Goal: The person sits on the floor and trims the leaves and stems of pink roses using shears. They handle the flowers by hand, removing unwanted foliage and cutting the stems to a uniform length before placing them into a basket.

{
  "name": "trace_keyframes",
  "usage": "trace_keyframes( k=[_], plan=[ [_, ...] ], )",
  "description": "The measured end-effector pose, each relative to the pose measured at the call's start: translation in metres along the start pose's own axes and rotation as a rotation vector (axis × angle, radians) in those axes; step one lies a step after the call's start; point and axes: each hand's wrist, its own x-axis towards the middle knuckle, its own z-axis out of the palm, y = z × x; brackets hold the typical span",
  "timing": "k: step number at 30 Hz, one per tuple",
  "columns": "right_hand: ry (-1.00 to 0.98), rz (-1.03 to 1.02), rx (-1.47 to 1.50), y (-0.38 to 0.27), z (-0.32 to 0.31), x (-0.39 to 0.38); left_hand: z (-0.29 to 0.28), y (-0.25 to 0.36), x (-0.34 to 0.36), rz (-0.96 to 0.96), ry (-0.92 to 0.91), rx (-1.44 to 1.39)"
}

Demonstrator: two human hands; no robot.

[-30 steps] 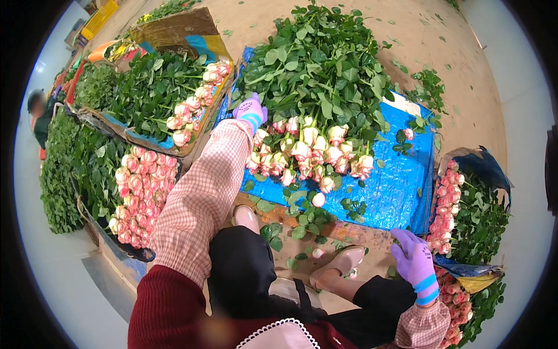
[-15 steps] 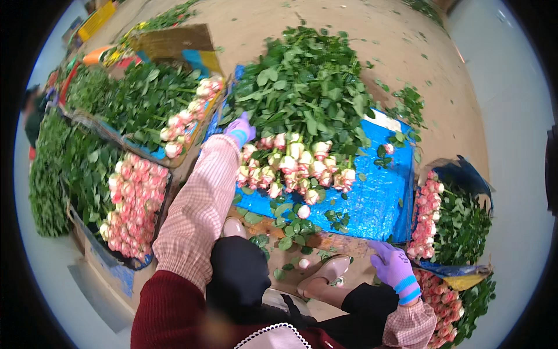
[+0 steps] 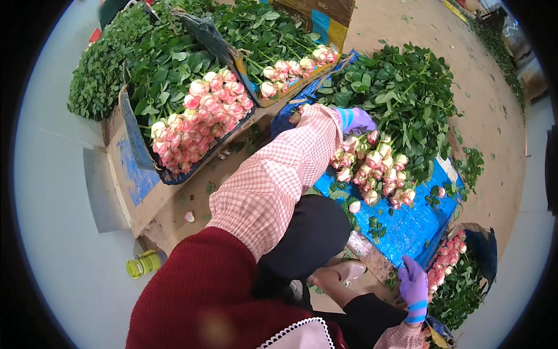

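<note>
My left hand (image 3: pixel 361 120), in a purple glove with blue bands, is at the left side of a heap of pink-and-white roses (image 3: pixel 378 166), where flower heads meet leafy stems. Its fingers are partly hidden and blurred, so I cannot tell whether they grip a stem. The roses lie on a blue plastic-covered board (image 3: pixel 383 232), their leaves (image 3: pixel 401 87) spread toward the far side. My right hand (image 3: pixel 414 285), gloved alike, is raised near the board's near right corner. Its fingers are stretched out and hold nothing.
To the left, a box of packed pink roses (image 3: pixel 203 119) stands beside another rose box (image 3: pixel 285 75) with a cardboard flap. More roses (image 3: pixel 447 256) are bundled at the right. A yellow-green bottle (image 3: pixel 145 263) lies at the lower left. Loose leaves and petals dot the floor.
My view has swung left, so the board and roses sit farther right in the picture. My left hand has shifted toward the flower heads. My right hand stays raised with its fingers extended.
</note>
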Motion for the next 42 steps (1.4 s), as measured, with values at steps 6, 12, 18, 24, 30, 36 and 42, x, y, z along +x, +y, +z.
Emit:
trace_keyframes(
  k=[6,12,18,24,30,36,42],
  plan=[
    [0.0,0.032,0.041,-0.009,0.0,-0.006,0.058,0.056,-0.035,0.109,-0.362,-0.572],
    [0.146,-0.103,0.443,-0.029,-0.006,-0.002,0.107,0.117,-0.081,1.316,-0.144,0.335],
    [0.282,-0.426,0.883,-0.052,-0.029,-0.007,0.155,0.162,-0.211,1.335,-0.206,0.875],
    [0.141,-0.398,1.123,-0.098,-0.014,-0.002,0.203,0.114,-0.266,0.409,-0.279,0.331],
    [-0.121,-0.084,1.006,-0.016,0.022,0.025,0.251,0.008,-0.269,0.326,-0.019,0.209],
    [0.063,-0.216,0.094,0.065,0.122,0.071,0.278,-0.119,-0.29,0.109,0.003,0.095],
    [-0.046,0.063,-0.248,0.032,0.177,0.068,0.268,-0.123,-0.276,0.154,0.137,0.004]
  ],
)
